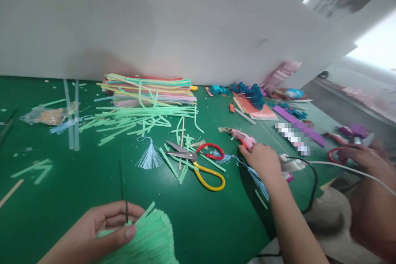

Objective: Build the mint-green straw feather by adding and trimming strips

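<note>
On the green felt-covered table [62, 198], the left hand [93, 231] pinches a pale green fan of plastic strips [148, 239]; the right hand [262, 163] grips a pink glue gun [243, 136] beside red-and-yellow-handled scissors [201, 161].

The green table [216, 222] looks matt and smooth, the scissors [198, 163] have dull grey metal blades with glossy red and yellow plastic handles, the straws [148, 90] stacked at its far edge look like smooth plastic, and the pale blue tassel [150, 157] is soft thread.
</note>
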The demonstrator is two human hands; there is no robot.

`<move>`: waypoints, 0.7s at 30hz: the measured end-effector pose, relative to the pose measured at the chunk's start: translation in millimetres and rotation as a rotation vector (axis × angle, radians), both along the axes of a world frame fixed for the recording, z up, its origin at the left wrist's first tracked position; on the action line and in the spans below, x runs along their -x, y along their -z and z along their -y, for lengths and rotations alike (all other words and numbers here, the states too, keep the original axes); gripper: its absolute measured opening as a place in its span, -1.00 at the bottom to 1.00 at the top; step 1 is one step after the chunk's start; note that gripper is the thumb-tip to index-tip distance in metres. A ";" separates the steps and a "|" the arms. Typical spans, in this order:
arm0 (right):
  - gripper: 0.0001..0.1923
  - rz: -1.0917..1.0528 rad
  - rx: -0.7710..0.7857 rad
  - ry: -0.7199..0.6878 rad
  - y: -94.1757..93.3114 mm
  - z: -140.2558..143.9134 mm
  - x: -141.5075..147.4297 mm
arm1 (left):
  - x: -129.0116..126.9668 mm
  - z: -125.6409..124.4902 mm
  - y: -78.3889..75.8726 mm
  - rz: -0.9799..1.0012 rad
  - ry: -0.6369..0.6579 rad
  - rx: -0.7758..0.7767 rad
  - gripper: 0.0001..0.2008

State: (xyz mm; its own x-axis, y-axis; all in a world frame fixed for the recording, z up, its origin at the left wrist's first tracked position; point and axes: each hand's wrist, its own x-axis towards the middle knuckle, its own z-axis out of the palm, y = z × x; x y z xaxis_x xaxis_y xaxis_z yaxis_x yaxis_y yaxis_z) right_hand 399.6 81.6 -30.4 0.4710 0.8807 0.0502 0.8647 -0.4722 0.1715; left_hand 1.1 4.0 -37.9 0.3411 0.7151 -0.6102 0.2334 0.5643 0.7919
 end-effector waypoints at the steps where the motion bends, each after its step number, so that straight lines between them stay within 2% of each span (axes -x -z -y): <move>1: -0.55 -0.013 -0.027 0.006 -1.4 0.7 1.6 | 0.1 0.2 0.3 0.007 -0.006 0.009 -0.66; 7: -0.46 -0.115 -0.294 0.122 -16.2 13.7 30.6 | -0.1 0.2 -0.6 0.038 -0.018 0.031 -0.66; 10: -0.44 -0.261 -0.462 0.086 -22.5 19.7 51.7 | -0.5 -0.6 -3.5 0.071 -0.012 0.079 -0.67; 13: -0.55 -0.399 -0.555 -0.045 -26.7 23.8 72.7 | -0.2 -1.1 -5.6 0.100 -0.043 0.103 -0.67; 16: -0.63 -0.415 -0.584 -0.198 -24.3 30.1 92.0 | 0.5 -0.3 -7.3 0.110 -0.059 0.134 -0.66; 21: -0.75 -0.494 -0.633 -0.551 -0.5 48.7 115.4 | 1.3 0.5 -13.2 0.092 -0.090 0.215 -0.62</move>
State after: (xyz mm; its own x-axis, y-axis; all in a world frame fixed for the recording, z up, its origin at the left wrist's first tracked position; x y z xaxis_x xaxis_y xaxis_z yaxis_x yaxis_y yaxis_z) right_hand 284.1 33.0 -29.8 0.0960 0.8622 0.4974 0.8982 0.1403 -0.4165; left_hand -0.2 3.6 -24.7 0.3433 0.6022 -0.7207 0.1073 0.7372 0.6671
